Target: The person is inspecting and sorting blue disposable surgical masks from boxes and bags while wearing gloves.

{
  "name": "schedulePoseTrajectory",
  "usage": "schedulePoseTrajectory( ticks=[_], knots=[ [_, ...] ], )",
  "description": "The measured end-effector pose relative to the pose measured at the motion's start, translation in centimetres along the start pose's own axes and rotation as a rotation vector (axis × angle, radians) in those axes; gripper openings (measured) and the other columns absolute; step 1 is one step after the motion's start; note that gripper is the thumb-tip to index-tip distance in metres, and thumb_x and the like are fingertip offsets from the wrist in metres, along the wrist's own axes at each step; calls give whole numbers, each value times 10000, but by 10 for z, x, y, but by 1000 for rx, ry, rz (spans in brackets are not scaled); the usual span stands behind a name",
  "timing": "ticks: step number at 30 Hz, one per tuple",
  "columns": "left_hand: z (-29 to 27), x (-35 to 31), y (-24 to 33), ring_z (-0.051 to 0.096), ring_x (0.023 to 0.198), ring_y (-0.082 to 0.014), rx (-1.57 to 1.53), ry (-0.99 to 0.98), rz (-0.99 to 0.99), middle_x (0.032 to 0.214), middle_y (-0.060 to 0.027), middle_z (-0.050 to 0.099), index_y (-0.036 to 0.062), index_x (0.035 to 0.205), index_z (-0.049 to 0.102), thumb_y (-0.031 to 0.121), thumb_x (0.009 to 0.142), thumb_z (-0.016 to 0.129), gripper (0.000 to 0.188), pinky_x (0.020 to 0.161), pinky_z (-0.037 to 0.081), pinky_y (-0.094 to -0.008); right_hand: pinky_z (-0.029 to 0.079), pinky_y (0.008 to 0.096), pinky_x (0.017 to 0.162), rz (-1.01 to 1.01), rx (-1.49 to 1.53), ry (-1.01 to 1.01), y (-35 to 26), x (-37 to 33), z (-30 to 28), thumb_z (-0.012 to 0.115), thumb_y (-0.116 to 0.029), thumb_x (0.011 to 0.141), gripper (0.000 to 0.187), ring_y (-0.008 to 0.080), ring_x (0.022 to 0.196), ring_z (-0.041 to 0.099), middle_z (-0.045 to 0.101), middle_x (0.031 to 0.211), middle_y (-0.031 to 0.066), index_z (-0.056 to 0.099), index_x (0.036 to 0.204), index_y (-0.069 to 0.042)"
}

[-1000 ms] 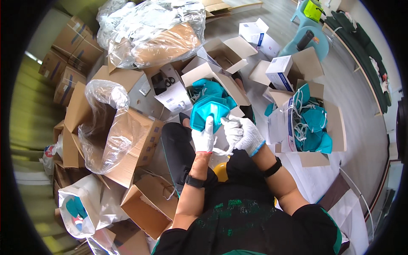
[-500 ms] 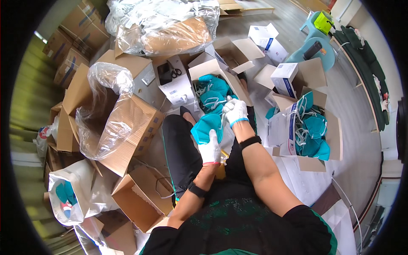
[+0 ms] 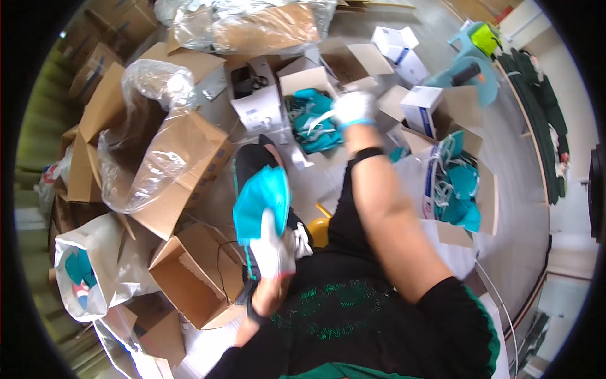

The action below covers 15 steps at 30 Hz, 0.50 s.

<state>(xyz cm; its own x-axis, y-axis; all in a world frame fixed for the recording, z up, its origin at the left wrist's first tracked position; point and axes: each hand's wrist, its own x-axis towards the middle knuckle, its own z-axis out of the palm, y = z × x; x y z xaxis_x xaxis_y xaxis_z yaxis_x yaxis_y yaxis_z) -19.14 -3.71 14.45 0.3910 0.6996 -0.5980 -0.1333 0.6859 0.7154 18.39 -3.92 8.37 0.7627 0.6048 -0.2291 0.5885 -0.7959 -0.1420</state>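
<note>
Clock directions are read from the yellow stool (image 3: 317, 234) at the person's lap; 12 o'clock is straight ahead.

Left hand (image 3: 271, 249): gloved in white, at 9 o'clock. It grips the teal mask (image 3: 262, 202) by its lower end, thumb laid flat on the near face. The mask is at 10 o'clock, raised in front of the left leg and partly hiding it.

Right hand (image 3: 355, 108): gloved, between 12 and 1 o'clock, over the right side of the front box (image 3: 304, 82). Motion blur covers the fingers; whether they pinch the white strap (image 3: 320, 120) beside them cannot be told. The hand and wrist obscure part of that side. The front box, at 12 o'clock, contains a mask pile (image 3: 312, 126).

Surroundings: the scissors (image 3: 257, 82) lie at 11 o'clock. A carton (image 3: 205, 151) stands at 10 o'clock; its plastic liner (image 3: 154, 72) spills over the opening. A white bag (image 3: 104, 237) is at 9 o'clock, a small carton (image 3: 180, 268) at 8. A white box (image 3: 421, 107) sits near 1 o'clock. At 2 o'clock, the side box (image 3: 485, 196) holds further masks (image 3: 464, 183).
</note>
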Motion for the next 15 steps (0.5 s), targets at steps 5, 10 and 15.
schedulePoseTrajectory(
  ticks=[5, 10, 15],
  knots=[
    [-22, -1, 31, 226, 390, -117, -154, -402, -320, 483, 51, 241, 175, 666, 427, 496, 1029, 510, 491, 416, 201, -280, 530, 438, 944, -513, -524, 843, 39, -16, -45, 482, -311, 1037, 349, 267, 1106, 657, 708, 1105, 103, 687, 1155, -56],
    [32, 29, 8, 378, 416, -124, -513, -826, -673, 540, 34, 420, 165, 764, 518, 477, 1000, 554, 393, 419, 289, -284, 517, 411, 939, -647, 1687, -171, -34, -144, 23, 582, -323, 960, 543, 315, 1046, 645, 616, 1260, 184, 465, 1405, -33],
    [46, 27, 0, 552, 500, -169, -697, -1117, -1024, 646, -12, 554, 102, 897, 594, 494, 1027, 478, 429, 451, 454, -306, 553, 298, 793, -379, 2209, -662, -64, -196, 21, 573, -81, 950, 386, 150, 881, 659, 667, 1112, 75, 540, 1326, -3]
  ],
)
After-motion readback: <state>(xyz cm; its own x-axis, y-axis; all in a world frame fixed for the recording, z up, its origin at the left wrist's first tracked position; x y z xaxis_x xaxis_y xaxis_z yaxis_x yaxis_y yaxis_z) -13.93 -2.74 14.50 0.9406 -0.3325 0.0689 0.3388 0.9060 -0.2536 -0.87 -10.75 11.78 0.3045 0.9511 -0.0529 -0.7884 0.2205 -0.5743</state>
